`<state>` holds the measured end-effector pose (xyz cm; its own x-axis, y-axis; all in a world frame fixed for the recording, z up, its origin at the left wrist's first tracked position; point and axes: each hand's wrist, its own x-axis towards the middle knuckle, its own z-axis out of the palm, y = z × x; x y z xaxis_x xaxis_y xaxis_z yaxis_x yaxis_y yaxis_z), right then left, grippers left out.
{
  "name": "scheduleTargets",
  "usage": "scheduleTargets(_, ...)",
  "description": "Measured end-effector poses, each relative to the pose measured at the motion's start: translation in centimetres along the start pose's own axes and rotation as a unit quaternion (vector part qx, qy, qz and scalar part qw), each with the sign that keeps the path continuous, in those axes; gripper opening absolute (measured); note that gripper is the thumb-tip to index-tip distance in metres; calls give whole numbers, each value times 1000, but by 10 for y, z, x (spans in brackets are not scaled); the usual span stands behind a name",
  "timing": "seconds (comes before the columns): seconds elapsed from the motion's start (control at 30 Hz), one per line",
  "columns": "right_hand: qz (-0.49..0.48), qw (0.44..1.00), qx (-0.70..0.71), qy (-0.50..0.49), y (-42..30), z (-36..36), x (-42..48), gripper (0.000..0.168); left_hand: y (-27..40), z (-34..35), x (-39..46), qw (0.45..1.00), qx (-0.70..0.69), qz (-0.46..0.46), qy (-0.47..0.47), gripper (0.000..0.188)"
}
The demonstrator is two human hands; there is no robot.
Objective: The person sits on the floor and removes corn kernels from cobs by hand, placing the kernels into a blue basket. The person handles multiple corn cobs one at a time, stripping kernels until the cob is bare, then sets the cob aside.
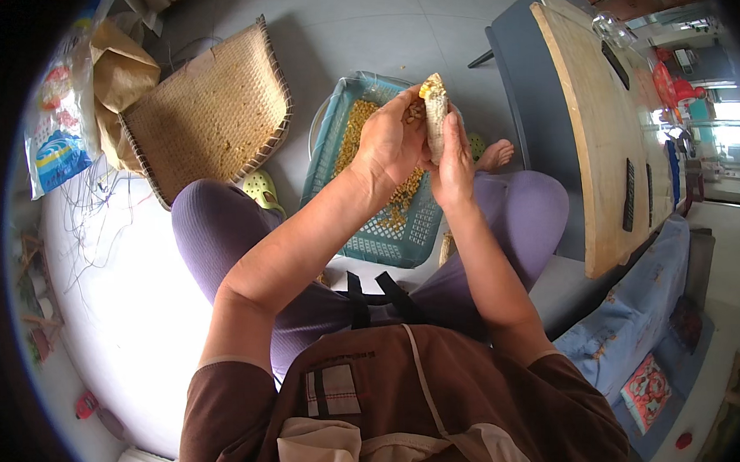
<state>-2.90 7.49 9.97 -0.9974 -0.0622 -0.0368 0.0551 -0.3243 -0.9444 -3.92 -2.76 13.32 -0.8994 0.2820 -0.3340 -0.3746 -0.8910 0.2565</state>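
Note:
A mostly bare corn cob (437, 123), with some yellow kernels left at its far tip, stands nearly upright between my hands. My right hand (450, 159) is shut on its lower right side. My left hand (392, 134) is at the cob's left, palm turned inward, with loose kernels at its fingers; its exact contact with the cob is partly hidden. Beneath both hands is a teal plastic basket (380, 252) holding loose yellow corn kernels (356, 129). Part of another cob (445, 247) shows beside the basket's near right corner.
A woven bamboo tray (210, 108) lies at the left, beside a brown paper bag (125, 74) and a printed plastic bag (62, 130). Thin wires (90, 206) trail on the left. A wooden-topped table (570, 129) stands at the right. A green clog (260, 189) is near the tray.

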Motion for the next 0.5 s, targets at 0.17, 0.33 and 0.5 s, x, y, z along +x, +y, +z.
scheduleTargets(0.17, 24, 999, 8, 22, -3, 3, -1, 48, -2, -3, 1, 998, 42, 52, 7, 28)
scheduleTargets(0.33, -6, 999, -38, 9, -3, 6, -2, 46, -3, -14, 8, 994, 84, 61, -16, 30)
scheduleTargets(0.5, -40, 992, -122, -5, -1, 12, -7, 44, -4, -14, 4, 993, 95, 65, 10, 31)
